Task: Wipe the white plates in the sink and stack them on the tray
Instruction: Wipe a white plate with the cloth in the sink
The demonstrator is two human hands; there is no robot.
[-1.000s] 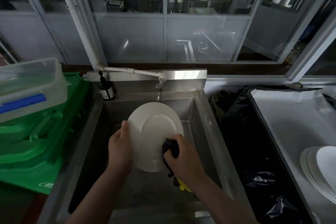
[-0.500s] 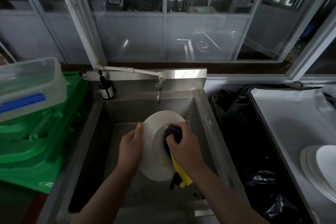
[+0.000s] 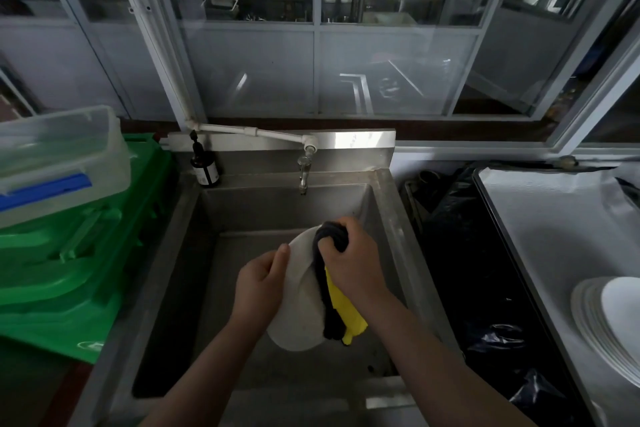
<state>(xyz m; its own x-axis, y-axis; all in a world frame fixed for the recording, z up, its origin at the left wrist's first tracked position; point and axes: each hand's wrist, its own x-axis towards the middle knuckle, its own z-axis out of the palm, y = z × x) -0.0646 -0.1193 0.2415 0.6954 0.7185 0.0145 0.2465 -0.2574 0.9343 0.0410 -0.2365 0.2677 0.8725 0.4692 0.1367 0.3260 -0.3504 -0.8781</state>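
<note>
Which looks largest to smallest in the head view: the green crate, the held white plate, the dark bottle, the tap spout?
1. green crate
2. white plate, held over the sink
3. dark bottle
4. tap spout

The last two stand farther back, so only their apparent size is ranked.

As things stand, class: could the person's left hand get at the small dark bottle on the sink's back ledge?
Probably not yet. The left hand holds the white plate that the right hand wipes with the cloth. The path to the bottle itself looks free.
</note>
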